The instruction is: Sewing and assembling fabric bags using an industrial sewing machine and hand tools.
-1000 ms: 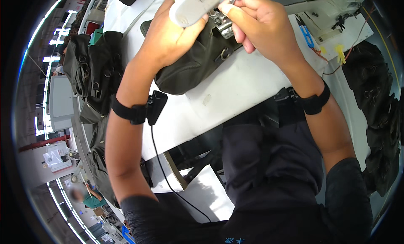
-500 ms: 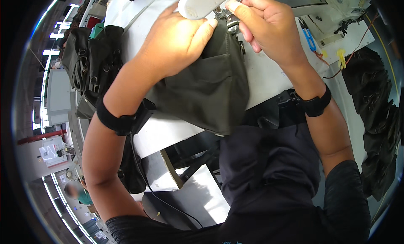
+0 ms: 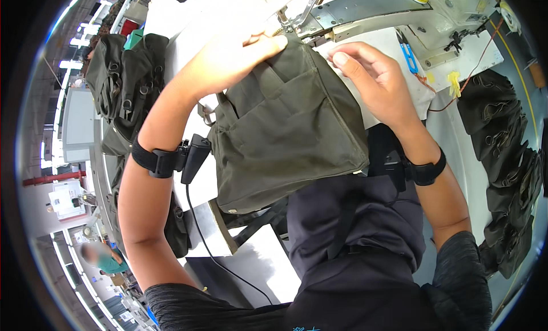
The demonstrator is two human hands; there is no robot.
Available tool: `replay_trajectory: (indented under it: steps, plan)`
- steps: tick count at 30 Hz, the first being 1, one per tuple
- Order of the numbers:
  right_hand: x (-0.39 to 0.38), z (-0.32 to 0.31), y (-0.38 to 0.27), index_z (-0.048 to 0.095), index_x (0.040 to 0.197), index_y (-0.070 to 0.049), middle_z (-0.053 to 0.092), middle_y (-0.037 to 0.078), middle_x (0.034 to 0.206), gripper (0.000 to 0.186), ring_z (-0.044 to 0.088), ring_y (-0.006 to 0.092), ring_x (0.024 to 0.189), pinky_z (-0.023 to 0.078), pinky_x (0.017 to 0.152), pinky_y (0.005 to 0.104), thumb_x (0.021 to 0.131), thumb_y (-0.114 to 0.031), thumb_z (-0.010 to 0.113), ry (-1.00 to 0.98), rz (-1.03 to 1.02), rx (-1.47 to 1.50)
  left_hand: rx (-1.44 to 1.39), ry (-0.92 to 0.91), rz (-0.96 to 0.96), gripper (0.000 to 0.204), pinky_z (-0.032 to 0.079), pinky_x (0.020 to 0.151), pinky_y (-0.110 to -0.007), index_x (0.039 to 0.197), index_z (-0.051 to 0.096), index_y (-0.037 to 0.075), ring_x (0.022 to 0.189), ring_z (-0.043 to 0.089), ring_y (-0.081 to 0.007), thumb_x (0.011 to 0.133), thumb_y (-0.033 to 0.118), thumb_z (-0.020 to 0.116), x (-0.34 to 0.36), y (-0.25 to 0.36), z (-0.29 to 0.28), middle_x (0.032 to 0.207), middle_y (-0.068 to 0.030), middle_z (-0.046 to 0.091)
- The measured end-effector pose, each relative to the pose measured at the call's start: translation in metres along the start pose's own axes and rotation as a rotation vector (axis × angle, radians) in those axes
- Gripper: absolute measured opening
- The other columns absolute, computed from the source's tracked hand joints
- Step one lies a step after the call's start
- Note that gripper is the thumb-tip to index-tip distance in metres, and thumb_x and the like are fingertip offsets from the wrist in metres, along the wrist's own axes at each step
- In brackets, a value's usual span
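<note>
white-topped table (image 3: 181, 45), carrying the sewing machine (image 3: 377, 11). olive fabric bag (image 3: 291, 142): runs from the machine's presser area over the near table edge; body already seamed, top-edge stitching i cannot tell. my left hand (image 3: 237, 54): thumb on the bag, fingers partly lost in glare, grip unclear. my right hand (image 3: 381, 83): loosely half-open, nothing held. blue-handled snips (image 3: 407, 52): lying apart.

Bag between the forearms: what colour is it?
The bag is dark olive green, seen best in the head view.
</note>
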State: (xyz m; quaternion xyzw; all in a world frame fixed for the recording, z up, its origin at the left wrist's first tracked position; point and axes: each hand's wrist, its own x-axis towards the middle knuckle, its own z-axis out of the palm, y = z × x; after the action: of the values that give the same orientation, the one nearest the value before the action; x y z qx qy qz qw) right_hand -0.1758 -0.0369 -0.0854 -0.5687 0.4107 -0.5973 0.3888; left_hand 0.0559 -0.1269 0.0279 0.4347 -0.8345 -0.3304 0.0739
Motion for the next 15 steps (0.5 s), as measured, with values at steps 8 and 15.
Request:
replay_trajectory:
  steps: [8,15]
  plan:
    - [-0.002,-0.004,-0.016,0.065,0.128,0.002,0.072,0.008,0.113,0.033,0.067,0.0128,0.102,0.052,0.092,0.0278,0.102,-0.018,0.065,-0.286,0.143,0.024,-0.26,0.008,0.122,0.035,0.047,0.074,-0.025,0.1,0.074,0.001,0.077,0.055,-0.007,0.095,0.035,0.072,0.011,-0.009,-0.005,0.084,0.0018,0.067]
    - [0.029,-0.124,-0.13,0.07,0.116,0.008,0.074,0.016,0.103,0.031,0.07,0.0185,0.095,0.056,0.088,0.034,0.108,-0.013,0.049,0.289,-0.529,-0.828,-0.329,0.035,0.085,0.03,0.047,0.08,-0.025,0.099,0.078,0.006,0.084,0.057,-0.007,0.094,0.035,0.073,0.012,-0.039,0.007,0.093,0.003,0.069]
